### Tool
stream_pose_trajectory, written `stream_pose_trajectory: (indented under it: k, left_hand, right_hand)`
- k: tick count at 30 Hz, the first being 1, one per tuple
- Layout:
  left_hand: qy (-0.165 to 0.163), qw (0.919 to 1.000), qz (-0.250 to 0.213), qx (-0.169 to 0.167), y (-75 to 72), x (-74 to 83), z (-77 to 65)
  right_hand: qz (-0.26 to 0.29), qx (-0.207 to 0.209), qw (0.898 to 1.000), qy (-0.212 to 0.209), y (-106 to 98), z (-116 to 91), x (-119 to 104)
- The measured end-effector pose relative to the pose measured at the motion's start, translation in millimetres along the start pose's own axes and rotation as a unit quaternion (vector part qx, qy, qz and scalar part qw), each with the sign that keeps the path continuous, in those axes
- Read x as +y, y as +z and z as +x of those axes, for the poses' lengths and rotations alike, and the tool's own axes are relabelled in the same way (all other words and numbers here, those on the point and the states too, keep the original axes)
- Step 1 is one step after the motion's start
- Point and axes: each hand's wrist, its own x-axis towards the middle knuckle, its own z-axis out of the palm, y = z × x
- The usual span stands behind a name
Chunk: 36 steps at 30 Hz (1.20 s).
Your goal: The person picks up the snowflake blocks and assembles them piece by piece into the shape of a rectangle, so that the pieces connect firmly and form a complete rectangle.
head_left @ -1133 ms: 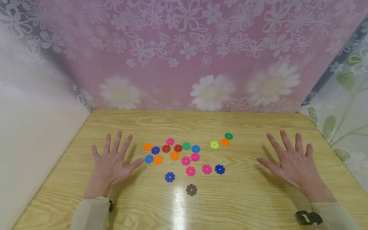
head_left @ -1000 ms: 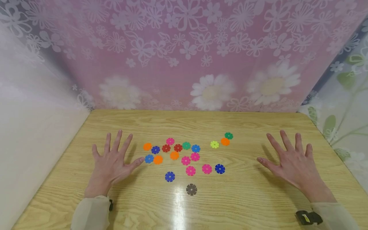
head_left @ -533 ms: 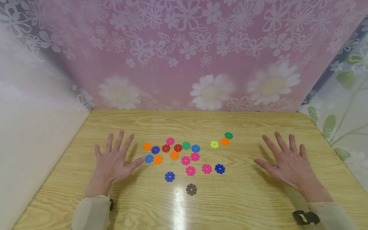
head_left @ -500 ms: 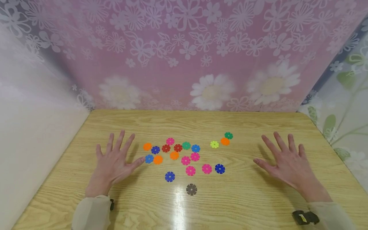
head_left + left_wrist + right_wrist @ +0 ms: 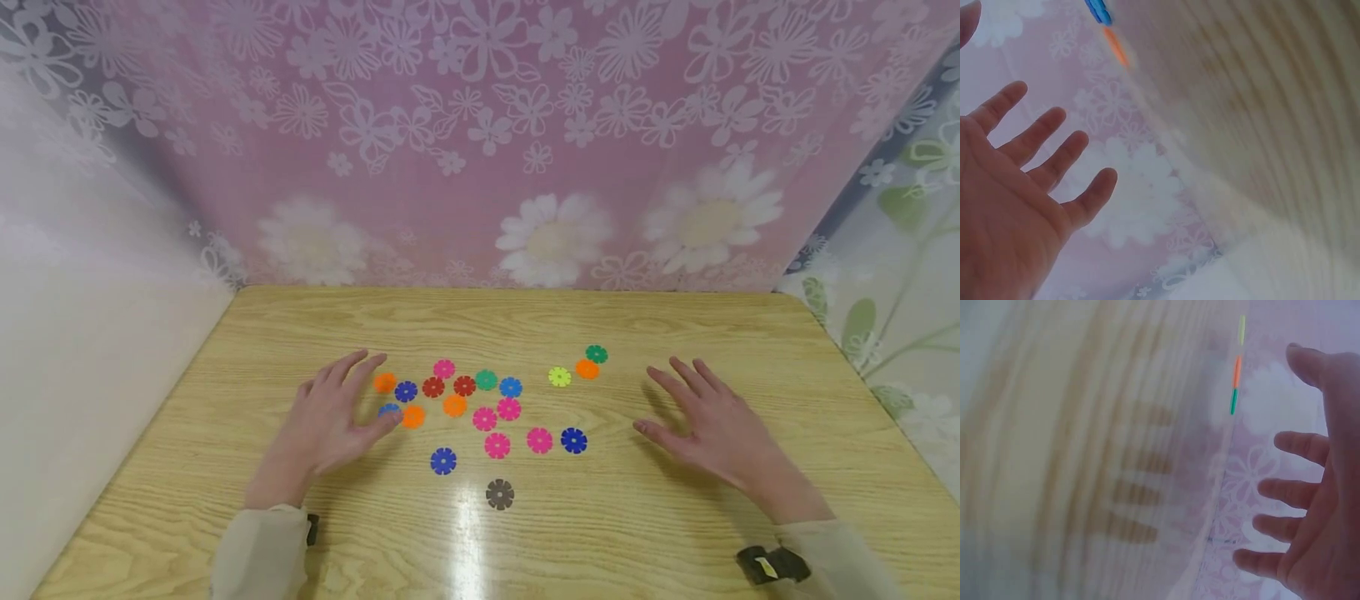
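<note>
Flat notched plastic discs in several colours lie scattered over the middle of the wooden table (image 5: 630, 533). My left hand (image 5: 322, 425) hovers at the left of them, fingers spread and slightly bent, holding nothing. Its thumb overlaps a light blue disc (image 5: 387, 411) in the head view, beside an orange disc (image 5: 413, 417). Over the right part of the table my right hand (image 5: 712, 433) hangs with relaxed, empty fingers. Nearest to it are a dark blue disc (image 5: 573, 441) and a green disc (image 5: 596, 354). The right wrist view shows the right palm (image 5: 1329, 531) above its shadow.
A grey disc (image 5: 500, 495) lies closest to the front, with a blue disc (image 5: 443, 461) behind it to the left. Pink discs, among them one pink disc (image 5: 540, 441), sit mid-table. A pink flowered curtain (image 5: 450, 167) stands behind the table, a white wall (image 5: 97, 333) at left.
Both hands have moved inward toward the discs, the left to the right and the right to the left. Their fingers have gone from widely spread to slightly bent. The discs have not moved.
</note>
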Motion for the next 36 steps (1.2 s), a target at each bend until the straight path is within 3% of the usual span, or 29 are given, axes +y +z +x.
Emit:
stream_pose_trajectory:
  k: [8,13,19,25,29,36]
  left_hand:
    - [0.006,0.9995,-0.028,-0.012,6.6,24.3,6.5]
    - [0.011,0.9979,-0.051,-0.039,10.6,41.9,10.0]
    - [0.024,0.9945,-0.082,-0.061,16.4,58.6,14.9]
    - [0.047,0.9883,-0.120,-0.082,25.1,75.5,22.8]
    - [0.045,0.9800,-0.161,-0.108,30.5,86.4,27.9]
    - [0.069,0.9538,-0.244,-0.161,39.7,101.6,41.8]
  right_hand:
    - [0.041,-0.005,0.998,-0.038,6.3,2.0,-14.9]
    - [0.063,-0.007,0.997,-0.044,7.5,3.1,-24.6]
    - [0.086,0.002,0.994,-0.061,6.6,7.0,-35.6]
    - [0.093,-0.017,0.994,-0.060,11.2,10.6,-42.3]
    - [0.099,0.001,0.992,-0.084,16.6,12.1,-43.1]
    - [0.104,0.006,0.990,-0.100,20.4,13.5,-44.0]
